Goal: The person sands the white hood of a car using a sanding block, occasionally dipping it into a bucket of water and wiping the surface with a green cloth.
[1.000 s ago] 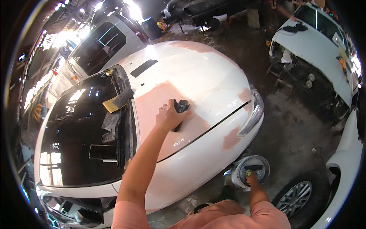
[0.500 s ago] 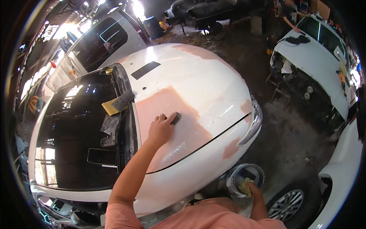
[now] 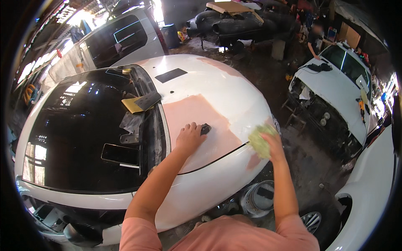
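Observation:
My left hand (image 3: 190, 136) rests on the pinkish patch (image 3: 194, 108) of the white car hood (image 3: 222, 90). Its fingers are closed on a small dark sanding block (image 3: 205, 129), much of which they cover. Over the front edge of the hood, my right hand (image 3: 275, 146) grips a crumpled yellow-green cloth (image 3: 259, 142), blurred by motion. Below that arm stands a bucket (image 3: 248, 203) with a dark flat piece inside. A dark rectangular sheet (image 3: 171, 75) lies farther up the hood.
At the windshield (image 3: 79, 138) base lie a yellow sheet (image 3: 131, 105), a grey sheet (image 3: 148, 101) and a phone (image 3: 120, 154). Another white car (image 3: 328, 90), its front stripped, stands at right, with a person (image 3: 315, 42) beside it. A silver van (image 3: 121, 37) is at far left.
My right hand has lifted the cloth out of the bucket to the hood's front edge. My left hand stays on the pinkish patch with the block. The view has shifted slightly.

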{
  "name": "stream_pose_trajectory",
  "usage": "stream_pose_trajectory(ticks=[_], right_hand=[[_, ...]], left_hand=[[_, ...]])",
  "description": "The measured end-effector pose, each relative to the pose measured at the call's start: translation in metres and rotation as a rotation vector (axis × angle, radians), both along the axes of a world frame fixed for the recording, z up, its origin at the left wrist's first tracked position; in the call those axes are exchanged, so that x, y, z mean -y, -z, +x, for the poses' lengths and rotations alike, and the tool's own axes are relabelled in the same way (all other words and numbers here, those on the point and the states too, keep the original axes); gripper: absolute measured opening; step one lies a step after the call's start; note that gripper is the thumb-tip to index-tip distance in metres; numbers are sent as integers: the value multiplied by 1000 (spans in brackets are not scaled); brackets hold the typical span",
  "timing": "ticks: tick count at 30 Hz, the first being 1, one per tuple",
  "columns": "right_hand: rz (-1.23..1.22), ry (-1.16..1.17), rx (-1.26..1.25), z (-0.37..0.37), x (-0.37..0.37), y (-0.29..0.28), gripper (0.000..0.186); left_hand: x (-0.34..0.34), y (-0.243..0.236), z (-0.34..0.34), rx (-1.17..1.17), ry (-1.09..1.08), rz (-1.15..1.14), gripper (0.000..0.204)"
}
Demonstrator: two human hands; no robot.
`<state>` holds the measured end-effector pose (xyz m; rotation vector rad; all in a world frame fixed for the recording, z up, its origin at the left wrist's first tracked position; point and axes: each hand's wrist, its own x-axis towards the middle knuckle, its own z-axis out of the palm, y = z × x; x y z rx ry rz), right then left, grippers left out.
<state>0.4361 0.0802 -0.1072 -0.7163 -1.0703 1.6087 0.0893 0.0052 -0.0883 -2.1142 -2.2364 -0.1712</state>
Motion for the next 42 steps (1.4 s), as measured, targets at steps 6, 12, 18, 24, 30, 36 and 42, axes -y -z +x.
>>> stream_pose_trajectory(ticks=[6,12,18,24,30,36,42], right_hand=[[681,-183,561,-212,-24,-54,45],[652,-9,435,-254,-30,-29,48],[250,380,413,-166,-143,57,46],[403,520,523,-113,-190,97,42],[507,422,529,-139,-174,95,47],[482,435,539,-120,-190,103,52],[492,429,467,-132,-184,100,52]], left_hand=[[16,-1,-8,61,-24,42,48],[-33,30,-41,82,-187,0,45],[-115,13,-38,121,-239,148,50],[-25,-7,7,138,-122,-44,46],[-106,8,-70,35,-188,50,46],[-71,22,-61,63,-34,-36,48],[-73,12,-65,-14,-128,50,46]])
